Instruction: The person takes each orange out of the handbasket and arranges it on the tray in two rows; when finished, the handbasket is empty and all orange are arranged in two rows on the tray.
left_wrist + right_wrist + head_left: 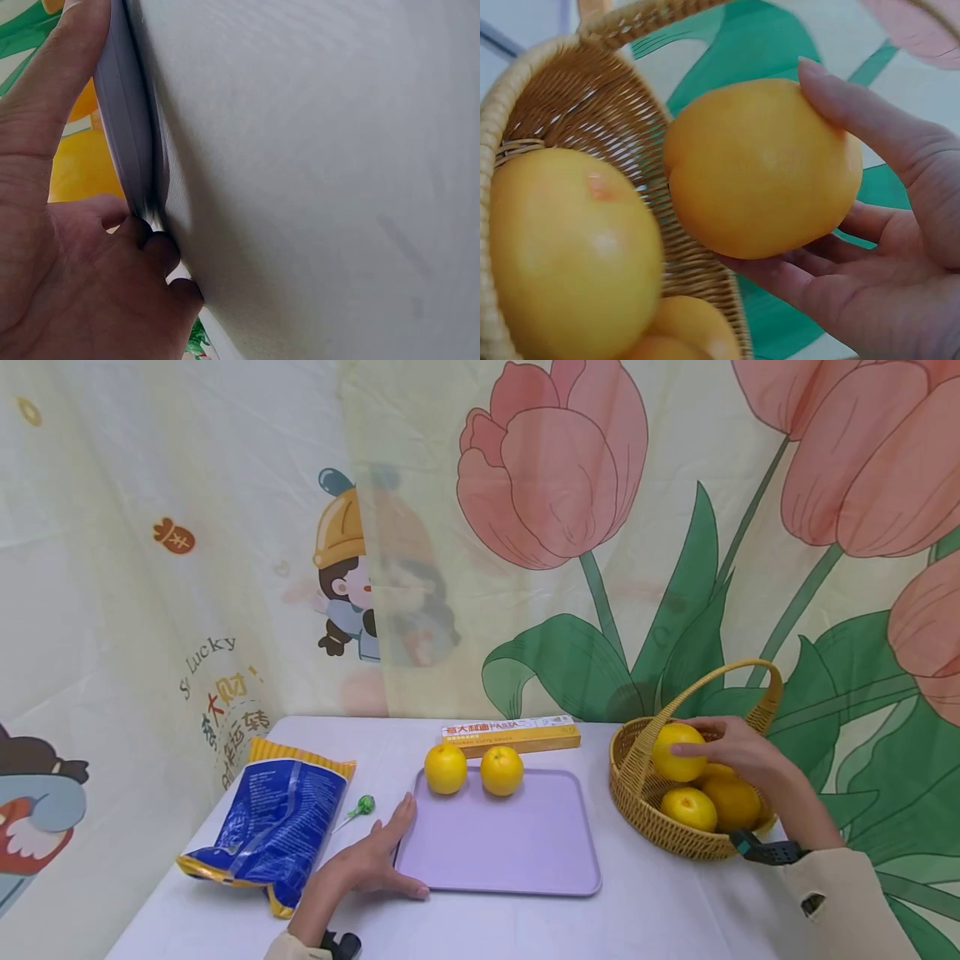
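My right hand [727, 745] holds a yellow-skinned orange [678, 752] between thumb and fingers, above the other fruit in a wicker basket [652, 827]. In the right wrist view, the thumb lies on top of this orange [765, 169] and the fingers support it from below. Several more oranges [688, 810] sit in the basket. At the lavender tray's [498, 843] near left corner, my left hand [367, 860] touches the rim, thumb and fingers spread along it. Two oranges [446, 768] [502, 771] rest at the tray's far left part.
Behind the tray lies a long pasta box [517, 739]. Left of it are a green lollipop [365, 804] and a large blue and yellow bag [281, 818]. The basket's tall handle [712, 672] arches beside my right hand. A tulip-printed curtain [555, 468] hangs behind the white table.
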`<action>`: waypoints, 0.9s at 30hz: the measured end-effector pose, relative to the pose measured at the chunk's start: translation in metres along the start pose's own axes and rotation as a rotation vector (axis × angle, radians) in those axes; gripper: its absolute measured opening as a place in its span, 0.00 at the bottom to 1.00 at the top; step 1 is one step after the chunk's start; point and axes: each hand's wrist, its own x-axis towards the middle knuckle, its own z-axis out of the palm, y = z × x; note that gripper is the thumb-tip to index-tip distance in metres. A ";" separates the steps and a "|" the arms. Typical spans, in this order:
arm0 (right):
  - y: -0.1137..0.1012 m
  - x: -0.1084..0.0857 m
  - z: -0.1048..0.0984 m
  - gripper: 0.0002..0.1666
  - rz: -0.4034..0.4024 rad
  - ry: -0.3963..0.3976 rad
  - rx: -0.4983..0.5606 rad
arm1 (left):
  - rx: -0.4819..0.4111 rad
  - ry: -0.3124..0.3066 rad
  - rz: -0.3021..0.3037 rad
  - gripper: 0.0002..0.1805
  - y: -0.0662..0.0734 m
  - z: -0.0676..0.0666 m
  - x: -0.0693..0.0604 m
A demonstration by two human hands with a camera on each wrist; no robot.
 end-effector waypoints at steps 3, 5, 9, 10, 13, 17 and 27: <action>-0.004 -0.015 -0.006 0.47 -0.022 0.020 -0.020 | 0.001 0.001 0.006 0.81 0.000 -0.002 0.000; -0.007 -0.025 -0.010 0.44 -0.051 0.024 -0.020 | -0.001 0.003 0.010 0.81 0.000 -0.003 0.000; -0.008 -0.045 -0.017 0.37 -0.120 0.023 0.038 | -0.011 -0.001 0.020 0.80 0.000 -0.003 0.000; -0.009 -0.051 -0.019 0.34 -0.134 0.026 0.058 | -0.013 -0.002 0.019 0.81 0.000 -0.003 -0.001; -0.010 -0.066 -0.024 0.27 -0.191 0.038 0.110 | -0.018 -0.005 0.011 0.81 0.000 -0.001 -0.001; -0.016 -0.079 -0.022 0.30 -0.278 0.058 0.153 | -0.017 0.002 0.002 0.82 0.001 0.000 -0.001; -0.068 -0.080 0.026 0.34 -0.427 0.045 0.274 | -0.019 0.001 -0.004 0.82 0.000 0.001 0.000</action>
